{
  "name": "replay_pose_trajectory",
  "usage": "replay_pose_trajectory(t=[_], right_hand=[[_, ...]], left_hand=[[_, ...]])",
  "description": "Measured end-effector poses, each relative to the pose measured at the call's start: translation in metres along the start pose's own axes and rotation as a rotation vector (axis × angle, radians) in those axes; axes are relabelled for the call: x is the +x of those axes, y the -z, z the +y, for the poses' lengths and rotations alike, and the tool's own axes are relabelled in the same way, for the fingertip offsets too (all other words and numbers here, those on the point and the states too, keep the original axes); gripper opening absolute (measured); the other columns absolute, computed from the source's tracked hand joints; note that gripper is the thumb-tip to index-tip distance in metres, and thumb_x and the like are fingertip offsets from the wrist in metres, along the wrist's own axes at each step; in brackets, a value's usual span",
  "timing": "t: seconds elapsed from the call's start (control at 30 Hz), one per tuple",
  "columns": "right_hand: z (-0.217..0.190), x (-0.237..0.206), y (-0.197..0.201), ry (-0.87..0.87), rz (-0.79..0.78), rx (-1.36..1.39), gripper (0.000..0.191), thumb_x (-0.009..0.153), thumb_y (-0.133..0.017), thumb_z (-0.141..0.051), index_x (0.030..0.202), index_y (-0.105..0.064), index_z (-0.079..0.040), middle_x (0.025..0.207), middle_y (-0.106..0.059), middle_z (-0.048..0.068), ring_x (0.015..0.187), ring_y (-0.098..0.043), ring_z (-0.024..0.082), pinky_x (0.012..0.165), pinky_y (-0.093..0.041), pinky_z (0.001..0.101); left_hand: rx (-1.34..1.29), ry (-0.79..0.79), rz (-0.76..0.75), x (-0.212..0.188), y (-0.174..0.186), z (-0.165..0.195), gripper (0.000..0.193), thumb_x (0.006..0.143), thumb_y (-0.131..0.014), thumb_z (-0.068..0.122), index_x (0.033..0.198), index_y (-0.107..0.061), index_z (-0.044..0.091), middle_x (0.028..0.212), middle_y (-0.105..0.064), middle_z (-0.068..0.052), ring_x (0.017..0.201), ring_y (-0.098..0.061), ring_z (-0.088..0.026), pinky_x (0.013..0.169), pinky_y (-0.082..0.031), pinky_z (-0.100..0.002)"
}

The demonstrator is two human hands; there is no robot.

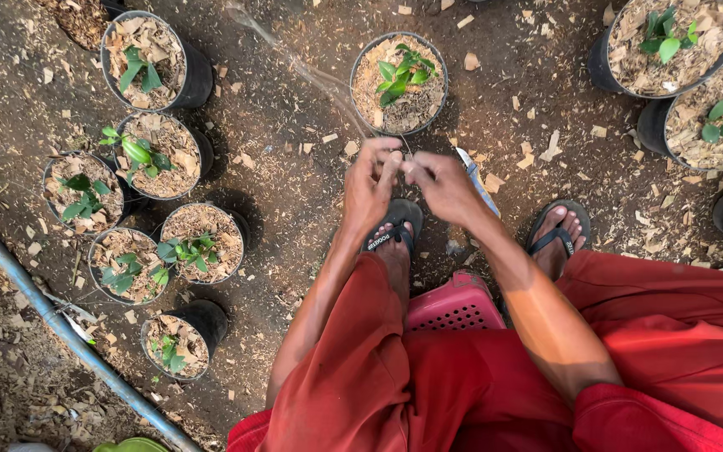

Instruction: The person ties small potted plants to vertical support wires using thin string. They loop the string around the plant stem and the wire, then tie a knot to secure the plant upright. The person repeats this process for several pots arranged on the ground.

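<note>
My left hand and my right hand meet fingertip to fingertip in front of my knees. Both pinch a thin clear plastic strip, which trails off up and to the left over the soil. Just beyond the hands stands a black pot filled with wood chips and holding a small green seedling. A slim blue-and-white object shows behind my right hand; I cannot tell whether the hand holds it. I sit on a pink plastic stool, with both feet in black sandals.
Several black pots with seedlings are grouped at the left, and more pots stand at the top right. A grey pipe runs diagonally across the lower left. The ground is dark soil strewn with wood chips.
</note>
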State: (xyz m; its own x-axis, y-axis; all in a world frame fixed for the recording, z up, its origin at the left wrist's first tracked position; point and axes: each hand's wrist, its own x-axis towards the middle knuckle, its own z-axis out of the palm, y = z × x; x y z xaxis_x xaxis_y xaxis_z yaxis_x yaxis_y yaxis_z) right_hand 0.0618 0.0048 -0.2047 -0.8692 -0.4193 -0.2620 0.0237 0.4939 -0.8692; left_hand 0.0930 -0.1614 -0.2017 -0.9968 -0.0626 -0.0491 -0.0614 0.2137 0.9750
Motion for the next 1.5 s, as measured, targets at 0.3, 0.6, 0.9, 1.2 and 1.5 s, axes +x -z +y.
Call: replay_pose_trajectory(t=[0.3,0.6,0.9,1.2,1.5], right_hand=[[0.062,0.005,-0.008,-0.002,0.131,-0.256,0.018,0.110,-0.047,-0.018,0.102,-0.050,-0.002,0.109,-0.072,0.016,0.097,-0.070,0.032,0.078,-0.054,0.0474],[0.074,0.000,-0.006,-0.430,-0.148,-0.487,0.023,0.091,-0.074,-0.014,0.100,-0.057,-0.002,0.102,-0.062,0.017,0.092,-0.062,0.030,0.086,-0.056,0.0436],[0.108,-0.010,-0.010,-0.539,-0.371,-0.572,0.025,0.095,-0.069,-0.013,0.114,-0.062,0.003,0.107,-0.066,0.023,0.095,-0.064,0.029,0.084,-0.053,0.0407],[0.093,0.014,0.007,-0.549,-0.465,0.141,0.023,0.101,-0.060,-0.013,0.110,-0.073,0.003,0.095,-0.076,0.015,0.080,-0.074,0.019,0.068,-0.065,0.0283],[0.047,0.057,0.019,-0.289,-0.409,0.143,0.009,0.101,-0.062,-0.007,0.099,-0.069,-0.004,0.080,-0.068,0.008,0.064,-0.068,0.014,0.054,-0.059,0.0284]], left_hand=[[0.283,-0.253,0.040,-0.008,-0.007,-0.040,0.029,0.119,-0.038,0.027,0.111,-0.060,0.010,0.072,-0.056,-0.001,0.071,-0.051,-0.017,0.069,-0.045,-0.036],[0.354,-0.196,0.121,0.015,-0.016,-0.061,0.013,0.099,-0.072,0.023,0.100,-0.063,0.013,0.083,-0.059,-0.002,0.071,-0.061,-0.015,0.063,-0.050,-0.034],[0.538,-0.120,0.018,0.062,-0.014,-0.072,0.014,0.097,-0.074,0.022,0.109,-0.074,0.016,0.097,-0.072,-0.003,0.063,-0.065,-0.021,0.051,-0.053,-0.041],[0.285,-0.305,0.138,0.123,0.029,-0.063,0.011,0.098,-0.069,0.016,0.100,-0.075,0.008,0.096,-0.069,-0.009,0.083,-0.069,-0.022,0.074,-0.053,-0.038],[0.204,-0.247,0.170,0.162,0.046,-0.075,0.035,0.098,-0.075,0.036,0.095,-0.068,0.002,0.072,-0.058,-0.002,0.065,-0.051,-0.016,0.061,-0.045,-0.036]])
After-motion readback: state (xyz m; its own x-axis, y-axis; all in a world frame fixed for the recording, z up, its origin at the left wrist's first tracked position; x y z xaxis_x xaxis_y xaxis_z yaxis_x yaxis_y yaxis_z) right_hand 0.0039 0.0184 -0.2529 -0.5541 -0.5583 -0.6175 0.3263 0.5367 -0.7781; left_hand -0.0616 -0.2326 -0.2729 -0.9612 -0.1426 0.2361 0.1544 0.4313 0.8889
